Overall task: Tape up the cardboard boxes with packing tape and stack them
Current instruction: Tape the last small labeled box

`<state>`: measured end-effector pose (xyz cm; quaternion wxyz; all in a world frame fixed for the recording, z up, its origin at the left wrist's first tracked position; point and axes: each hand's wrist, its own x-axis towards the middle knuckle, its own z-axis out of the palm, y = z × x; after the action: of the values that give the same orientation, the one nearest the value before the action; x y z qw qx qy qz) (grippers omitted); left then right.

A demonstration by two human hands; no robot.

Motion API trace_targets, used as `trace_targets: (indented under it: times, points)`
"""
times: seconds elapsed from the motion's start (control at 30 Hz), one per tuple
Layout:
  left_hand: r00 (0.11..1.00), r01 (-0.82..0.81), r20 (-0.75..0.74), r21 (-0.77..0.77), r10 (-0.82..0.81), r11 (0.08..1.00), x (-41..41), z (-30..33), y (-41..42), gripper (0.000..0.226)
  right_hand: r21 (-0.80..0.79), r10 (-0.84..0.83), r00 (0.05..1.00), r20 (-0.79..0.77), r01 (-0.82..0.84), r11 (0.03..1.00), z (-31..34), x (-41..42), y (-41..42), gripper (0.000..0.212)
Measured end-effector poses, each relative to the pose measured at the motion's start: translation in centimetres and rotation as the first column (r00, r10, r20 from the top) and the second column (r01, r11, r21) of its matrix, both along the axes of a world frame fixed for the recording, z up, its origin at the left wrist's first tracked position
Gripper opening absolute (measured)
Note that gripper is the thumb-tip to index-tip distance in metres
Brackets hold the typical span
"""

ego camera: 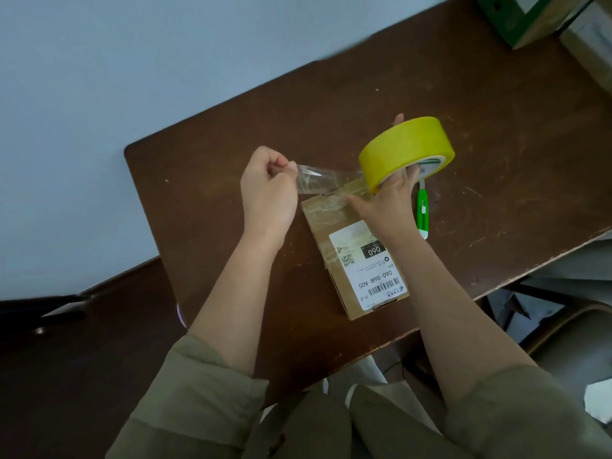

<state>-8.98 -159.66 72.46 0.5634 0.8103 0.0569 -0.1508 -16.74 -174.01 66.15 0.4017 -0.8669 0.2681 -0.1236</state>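
A small cardboard box [356, 260] with a white shipping label lies flat on the brown table [231, 127]. Just above its far end my right hand [385, 200] grips a yellow roll of packing tape [405, 150], fingers through the core. A clear strip of tape [318, 182] runs from the roll to the left. My left hand [268, 190] pinches the free end of that strip, a little above and left of the box's far corner. Old clear tape shines on the box's far part.
A green utility knife [422, 210] lies on the table just right of my right hand. A green and brown carton [526, 18] stands at the far right corner. A dark chair [66, 309] sits left of the table; papers lie on the floor at right.
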Motion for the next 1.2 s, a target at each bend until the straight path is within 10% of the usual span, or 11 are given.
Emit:
trace_targets:
  times: [0.27, 0.63, 1.2]
  points:
    - [0.995, -0.023, -0.097, 0.044, 0.027, 0.999, -0.5, -2.7, 1.3, 0.022, 0.007, -0.057, 0.998, 0.002, 0.057, 0.998, -2.6, 0.2, 0.8, 0.074]
    - [0.975, -0.056, -0.215, 0.001, 0.055, 0.998, -2.5, -6.7, 2.6, 0.022, 0.419, -0.229, 0.964, 0.133, 0.155, 0.895, -1.4, -0.9, 0.5, 0.085]
    - [0.998, -0.011, -0.058, 0.075, 0.016, 0.997, -3.6, -10.5, 0.9, 0.018, 0.293, -0.377, 0.897, 0.230, 0.306, 0.906, -4.5, -0.6, 0.6, 0.097]
